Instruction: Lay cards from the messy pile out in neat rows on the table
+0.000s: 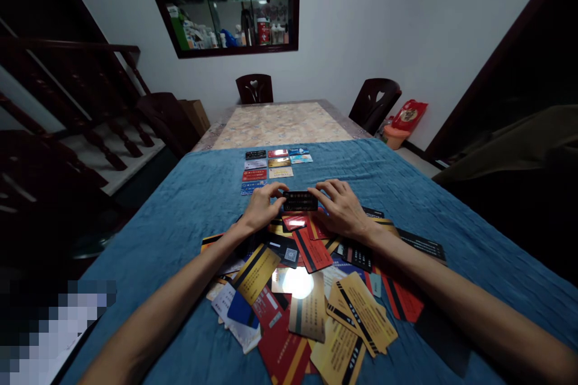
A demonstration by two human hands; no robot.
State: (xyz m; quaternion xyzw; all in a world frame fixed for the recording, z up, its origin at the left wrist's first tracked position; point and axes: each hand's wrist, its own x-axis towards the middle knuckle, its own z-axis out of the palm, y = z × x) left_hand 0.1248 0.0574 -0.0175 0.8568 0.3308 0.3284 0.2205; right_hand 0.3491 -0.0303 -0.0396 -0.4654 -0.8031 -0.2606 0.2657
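Note:
A black card (300, 201) with pale lettering is held level between my two hands, just above the far edge of a loose card pile. My left hand (265, 207) pinches its left end; my right hand (339, 207) grips its right end. Below lie many overlapping cards, among them a red card (312, 249) with a dark stripe, a gold card (256, 272) and a tan card (307, 313) under bright glare. Beyond my hands, several cards are laid in columns, including a black card (255, 154), a red card (254, 175) and a blue card (253, 187).
A blue cloth (180, 216) covers the near part of the table; its patterned top (280, 123) shows farther off. Dark chairs (255, 89) stand at the far end. A red bag (410, 115) rests on an orange bucket (394, 136) at right. Wooden railings (81, 84) run along the left.

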